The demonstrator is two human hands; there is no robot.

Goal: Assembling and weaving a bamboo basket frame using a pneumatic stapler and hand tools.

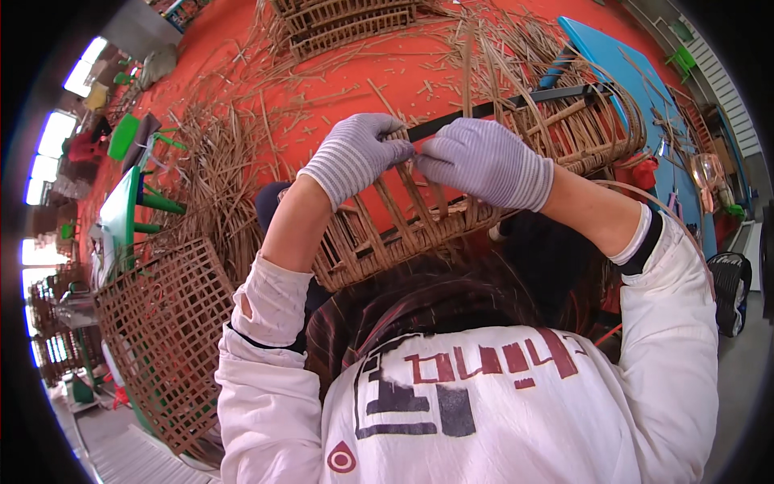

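A brown woven basket frame [355, 256] lies across my lap, with upright strips along its near side and a black bar [451, 121] along its far edge. My left hand [355, 155], in a grey-and-white striped glove, is closed with thumb and forefinger pinched on a brown strip [405, 176] at that far edge. Right beside it, fingertips almost touching, my right hand [488, 164] in a matching glove has its fingers bent and pressed together at the same spot. Its fingertips hide what they grip. The basket's right end curves round beyond my right wrist.
Loose strips [214, 157] lie heaped on the red floor at the left, with more at the back right. A lattice panel [165, 323] leans at my left near a green stool [121, 208]. A blue table [617, 60] stands right; another woven basket [351, 28] sits ahead.
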